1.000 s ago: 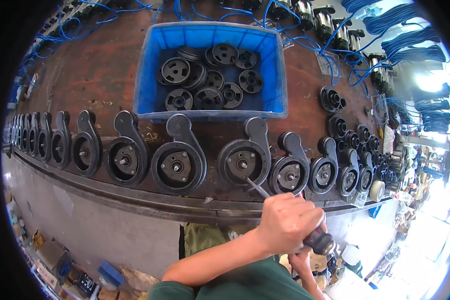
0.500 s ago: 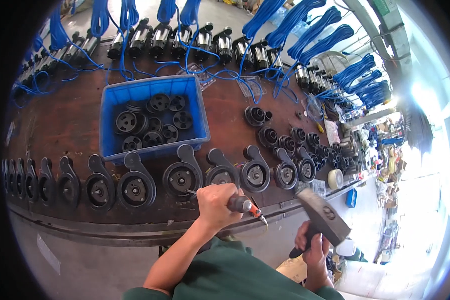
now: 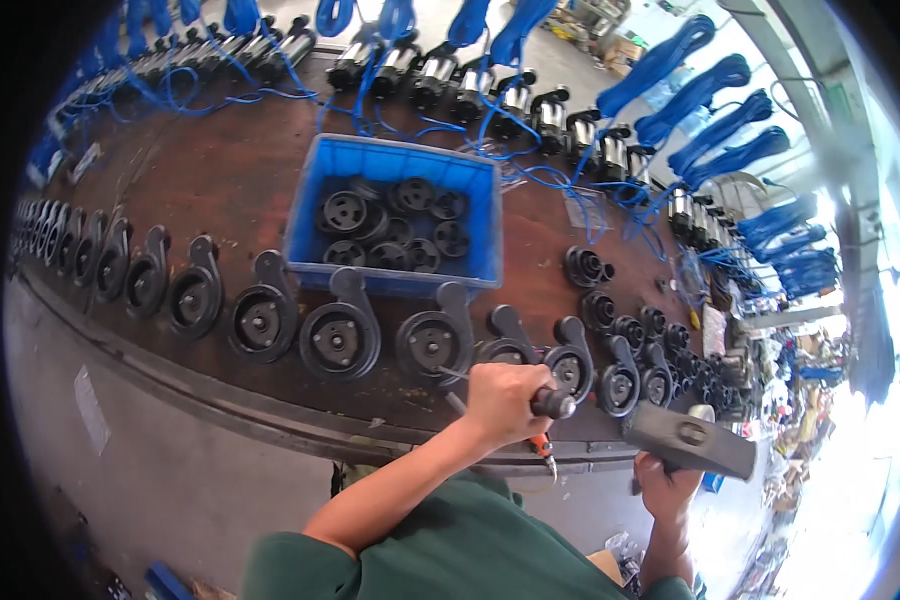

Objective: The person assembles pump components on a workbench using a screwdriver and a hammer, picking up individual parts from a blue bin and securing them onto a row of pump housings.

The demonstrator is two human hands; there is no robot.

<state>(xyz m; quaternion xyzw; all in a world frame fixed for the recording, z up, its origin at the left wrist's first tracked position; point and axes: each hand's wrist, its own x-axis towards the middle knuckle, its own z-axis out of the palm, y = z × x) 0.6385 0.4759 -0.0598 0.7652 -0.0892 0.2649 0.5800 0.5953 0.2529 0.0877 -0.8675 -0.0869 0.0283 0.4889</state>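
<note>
1. Since the earlier frame, your view swung: the blue bin (image 3: 390,215) slid toward centre, and your left hand (image 3: 505,400) went from the casing by the bin's corner to the next one at 3 o'clock of it, while the hammer (image 3: 690,440) stayed raised at your right.
2. Your left hand was clamped on a screwdriver (image 3: 530,405), dark handle out to 3 o'clock, metal shaft running to 9 o'clock.
3. The shaft tip lay at the casing (image 3: 435,340), at its 5 o'clock edge; whether it touched I could not tell.
4. Your right hand (image 3: 665,490) was closed around the hammer's handle, at 4 o'clock from your left hand, off the bench edge; the head pointed to 3 o'clock, clear of everything.
5. That casing sat in a row of black pump casings (image 3: 260,320) along the near edge of the brown bench (image 3: 220,170).
6. The bin stood at 12 o'clock from the row, holding black round parts (image 3: 345,212).
7. Motors (image 3: 515,100) with blue cables (image 3: 660,70) lined the far edge at 12 to 2 o'clock.
</note>
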